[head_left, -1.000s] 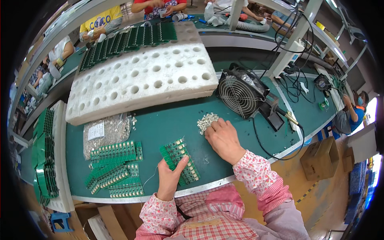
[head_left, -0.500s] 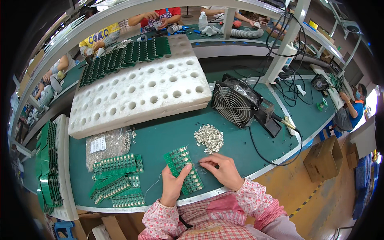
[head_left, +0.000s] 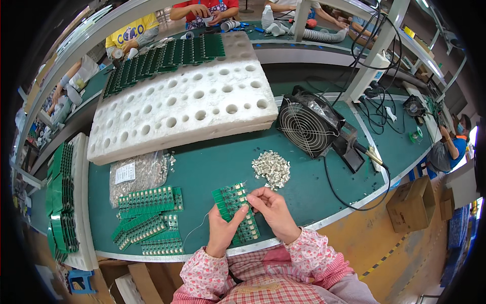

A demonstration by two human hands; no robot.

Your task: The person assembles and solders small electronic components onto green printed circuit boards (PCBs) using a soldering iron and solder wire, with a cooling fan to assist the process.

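My left hand [head_left: 223, 229] grips a green circuit board panel [head_left: 232, 195] above the table's front edge, thumb across its face. A row of small pale metal parts runs along the panel. My right hand [head_left: 275, 212] is closed in a pinch at the panel's right edge, fingertips touching or very near it. Whatever sits between those fingertips is too small to make out. Just beyond my hands lies a heap of small silvery connectors [head_left: 272, 170]. More circuit board panels [head_left: 147, 201] are stacked loosely to the left of my left hand.
A clear bag of small parts [head_left: 139, 178] lies behind the stacked panels. White foam blocks [head_left: 174, 124] carry rows of boards at the back and left [head_left: 62, 202]. A black fan [head_left: 306, 126], a soldering iron stand [head_left: 349, 154] and cables stand right. Other people work beyond.
My right hand has moved from the table beside the panel up to its right edge, fingers pinched. My left hand still holds the panel. The whole view has shifted slightly.
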